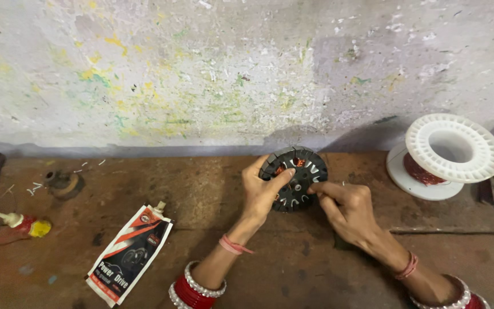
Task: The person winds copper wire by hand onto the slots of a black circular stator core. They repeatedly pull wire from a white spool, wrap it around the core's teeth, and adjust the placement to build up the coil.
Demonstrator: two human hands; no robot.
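Observation:
A round black stator core (297, 171) with slotted teeth, white slot liners and some copper winding is held upright above a brown wooden bench (212, 194). My left hand (263, 191) grips its left rim, thumb across the face. My right hand (344, 206) pinches something small against the core's right face; what it pinches is too small to tell. Both wrists wear red and white bangles and a pink thread.
A white plastic spool (450, 150) of copper wire lies at the right. A white, red and black pouch with a nozzle (130, 254) lies at the left. A small yellow-tipped tube (27, 225) and a round dark knob (64, 183) sit far left. A paint-flecked wall (230, 68) stands behind.

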